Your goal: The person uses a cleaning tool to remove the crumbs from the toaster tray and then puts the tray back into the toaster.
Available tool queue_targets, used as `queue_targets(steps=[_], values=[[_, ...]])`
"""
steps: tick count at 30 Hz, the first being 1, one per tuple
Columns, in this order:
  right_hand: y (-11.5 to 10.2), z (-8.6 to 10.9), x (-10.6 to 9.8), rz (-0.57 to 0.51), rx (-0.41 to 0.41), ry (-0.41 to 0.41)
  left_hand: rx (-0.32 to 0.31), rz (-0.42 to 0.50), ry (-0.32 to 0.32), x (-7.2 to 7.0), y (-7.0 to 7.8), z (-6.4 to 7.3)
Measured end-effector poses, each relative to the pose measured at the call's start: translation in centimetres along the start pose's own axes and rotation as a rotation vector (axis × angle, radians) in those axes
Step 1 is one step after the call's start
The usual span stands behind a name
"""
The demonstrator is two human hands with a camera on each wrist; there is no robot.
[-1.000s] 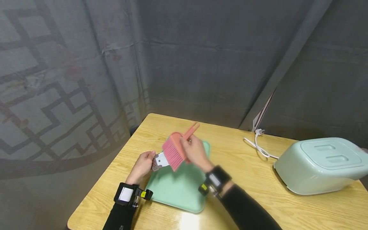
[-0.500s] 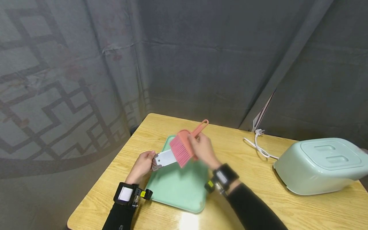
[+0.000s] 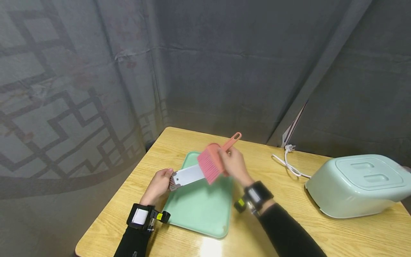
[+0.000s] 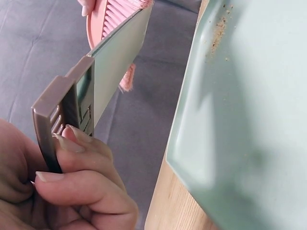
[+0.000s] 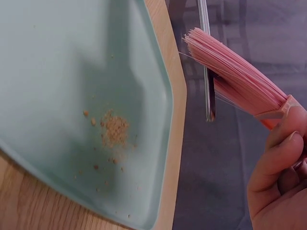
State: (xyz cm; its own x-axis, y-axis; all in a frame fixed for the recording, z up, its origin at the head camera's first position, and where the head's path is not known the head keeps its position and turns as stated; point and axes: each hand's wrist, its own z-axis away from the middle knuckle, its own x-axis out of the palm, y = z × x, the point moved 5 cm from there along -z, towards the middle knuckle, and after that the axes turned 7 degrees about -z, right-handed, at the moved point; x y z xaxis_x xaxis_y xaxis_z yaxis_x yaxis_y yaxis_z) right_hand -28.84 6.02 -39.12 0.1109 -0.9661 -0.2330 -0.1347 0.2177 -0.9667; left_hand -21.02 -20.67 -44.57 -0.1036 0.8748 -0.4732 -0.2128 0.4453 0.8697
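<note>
My left hand [image 3: 158, 185] grips the ridged brown end of a flat metal crumb tray [image 3: 189, 175], thumb on top in the head view. The crumb tray juts out to the right, above a mint-green tray [image 3: 199, 210]. In my right hand [image 3: 236, 166] is a small pink hand brush [image 3: 211, 162], held near the base of its handle. Its bristles [image 5: 240, 76] lie across the crumb tray's far end, spreading to both sides of the metal edge. A small heap of brown crumbs [image 5: 114, 129] lies in the green tray below, with loose bits around it.
A mint-green toaster [image 3: 359, 185] with a lid on top stands on the wooden table [image 3: 266, 192] at the right. Its white cord and plug [image 3: 290, 162] lie behind it to the left. A grey curtain [image 3: 224, 71] hangs behind the table.
My right hand has drawn the brush rightward along the crumb tray towards its far end, uncovering more of the metal. The left hand and crumb tray have stayed in place.
</note>
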Motion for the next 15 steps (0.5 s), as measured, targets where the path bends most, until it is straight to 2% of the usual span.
queue_targets(steps=[15], values=[[1.1, -0.8, -1.9, 0.01, 0.019, 0.023, 0.011, -0.042, 0.005, -0.2, -0.1, -0.3]])
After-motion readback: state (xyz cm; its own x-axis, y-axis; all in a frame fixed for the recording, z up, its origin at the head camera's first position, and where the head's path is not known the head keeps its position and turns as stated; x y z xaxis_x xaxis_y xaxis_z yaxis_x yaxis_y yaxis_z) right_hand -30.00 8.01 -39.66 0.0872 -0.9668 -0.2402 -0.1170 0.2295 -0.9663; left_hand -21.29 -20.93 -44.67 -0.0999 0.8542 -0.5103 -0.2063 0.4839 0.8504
